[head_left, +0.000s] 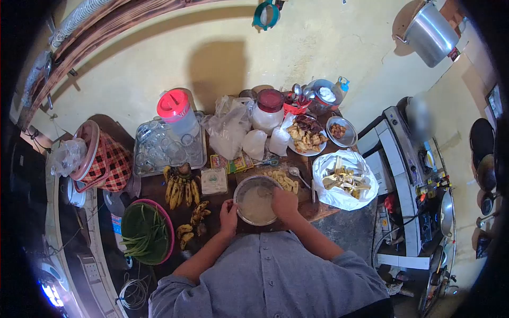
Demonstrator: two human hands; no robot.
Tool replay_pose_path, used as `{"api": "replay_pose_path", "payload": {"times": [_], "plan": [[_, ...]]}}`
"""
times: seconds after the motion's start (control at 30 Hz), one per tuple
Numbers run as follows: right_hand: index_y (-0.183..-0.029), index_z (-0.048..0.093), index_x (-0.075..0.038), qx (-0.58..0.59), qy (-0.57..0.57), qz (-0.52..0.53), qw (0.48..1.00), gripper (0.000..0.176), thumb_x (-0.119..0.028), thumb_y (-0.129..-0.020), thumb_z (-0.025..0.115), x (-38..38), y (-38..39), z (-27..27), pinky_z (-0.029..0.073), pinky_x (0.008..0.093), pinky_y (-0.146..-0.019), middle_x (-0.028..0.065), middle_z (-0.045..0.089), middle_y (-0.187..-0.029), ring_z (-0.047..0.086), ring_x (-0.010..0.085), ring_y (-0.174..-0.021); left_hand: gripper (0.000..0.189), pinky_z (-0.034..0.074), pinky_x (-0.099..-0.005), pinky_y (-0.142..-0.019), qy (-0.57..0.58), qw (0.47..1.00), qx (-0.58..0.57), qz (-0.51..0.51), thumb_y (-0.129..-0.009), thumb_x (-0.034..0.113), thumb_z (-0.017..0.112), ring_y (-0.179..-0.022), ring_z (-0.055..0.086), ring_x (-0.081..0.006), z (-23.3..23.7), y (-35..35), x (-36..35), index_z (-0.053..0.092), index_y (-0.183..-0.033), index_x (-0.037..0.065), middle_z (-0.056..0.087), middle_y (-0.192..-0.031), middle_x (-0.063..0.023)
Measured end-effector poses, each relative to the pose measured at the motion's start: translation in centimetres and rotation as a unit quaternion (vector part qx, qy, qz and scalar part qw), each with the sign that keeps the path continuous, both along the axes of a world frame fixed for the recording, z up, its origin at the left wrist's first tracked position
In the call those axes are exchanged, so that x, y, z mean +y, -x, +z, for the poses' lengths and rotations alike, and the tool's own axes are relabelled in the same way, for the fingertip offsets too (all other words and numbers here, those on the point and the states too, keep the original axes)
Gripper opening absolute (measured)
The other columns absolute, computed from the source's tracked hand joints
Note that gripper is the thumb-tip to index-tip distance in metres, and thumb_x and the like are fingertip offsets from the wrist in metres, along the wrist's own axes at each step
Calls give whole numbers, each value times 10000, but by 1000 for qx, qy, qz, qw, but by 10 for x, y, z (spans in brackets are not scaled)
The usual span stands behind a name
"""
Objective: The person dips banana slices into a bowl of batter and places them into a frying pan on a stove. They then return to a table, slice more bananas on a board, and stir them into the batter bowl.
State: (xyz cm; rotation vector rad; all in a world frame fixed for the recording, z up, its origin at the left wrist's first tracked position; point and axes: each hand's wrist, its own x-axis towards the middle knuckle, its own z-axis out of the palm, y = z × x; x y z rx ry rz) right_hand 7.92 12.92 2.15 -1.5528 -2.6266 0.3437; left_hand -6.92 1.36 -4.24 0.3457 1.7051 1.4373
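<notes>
The bowl is on the table, right in front of the person's tummy. It has pale, wet mix in it. The left hand grips the left side of the bowl, with its thumb up by the rim. The right hand is curled at the right side of the bowl. Its fingertips are hidden, so I cannot tell if it grips something.

Just behind the bowl are banana bits, with a spoon beside them. A small white box is near the bowl, on its left. More to the left are yellow bananas. A white bag on the right is open, with peels in it. Behind it is a plate of brown and gold food.
</notes>
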Motion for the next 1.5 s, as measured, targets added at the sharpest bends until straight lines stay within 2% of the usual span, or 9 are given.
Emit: {"api": "replay_pose_path", "payload": {"times": [0.13,0.2,0.4,0.5,0.6,0.73,0.8,0.93,1.5], "plan": [[-743,601,-70,38,21,37,998,150,-160,-752,481,-14,3,-3,472,462,-549,171,602,-662,609,341,-638,116,412,-250,-733,-81,996,-35,30,-837,85,525,-796,498,-117,-8,0,0,504,-934,25,534,-863,-34],[-736,587,-68,5,69,102,992,150,-168,-758,476,-14,-10,10,468,461,-552,162,603,-668,604,339,-635,87,415,-234,-698,-61,997,-34,-22,-826,66,525,-750,498,-97,-3,3,-3,510,-904,32,530,-817,-17],[-745,607,-88,45,5,61,997,160,-178,-764,476,-8,-1,2,458,457,-539,153,598,-662,599,341,-638,100,404,-210,-680,-132,983,10,-131,-781,-6,488,-722,494,-68,24,23,-16,499,-870,38,527,-774,4],[-749,608,-90,63,17,153,986,158,-202,-766,497,-25,9,13,456,446,-539,148,590,-660,597,329,-643,131,403,-216,-694,-147,986,-5,-77,-758,-33,474,-741,492,-72,34,31,-21,492,-865,38,528,-795,7],[-776,604,-96,99,-4,144,985,124,-192,-761,526,-26,3,42,453,429,-527,128,574,-640,589,316,-624,136,401,-226,-715,-175,984,-27,-19,-755,-42,477,-762,492,-79,31,36,-22,489,-864,38,527,-811,5],[-813,595,-103,180,-63,107,976,97,-162,-751,549,-31,-1,54,448,420,-514,113,554,-634,578,307,-596,144,393,-228,-723,-157,987,-6,-25,-753,-51,476,-770,483,-81,38,39,-25,484,-865,39,520,-818,4],[-839,589,-106,186,-54,183,964,105,-149,-749,557,-36,-3,59,446,409,-507,103,550,-640,578,297,-597,148,385,-223,-718,-161,986,16,-29,-753,-53,477,-760,479,-79,46,38,-24,479,-866,42,517,-817,5],[-849,593,-103,146,-20,168,975,119,-154,-746,563,-47,-4,47,444,407,-503,108,546,-638,576,298,-591,149,384,-222,-712,-164,986,21,-29,-754,-48,484,-751,476,-77,55,37,-25,478,-871,43,514,-816,6],[-748,618,-52,300,38,69,951,123,-162,-756,563,-54,-22,78,451,409,-517,148,590,-636,584,321,-585,156,389,-210,-729,-205,976,-68,-20,-777,-62,471,-773,479,-69,73,18,-15,482,-892,42,513,-837,2]]}}
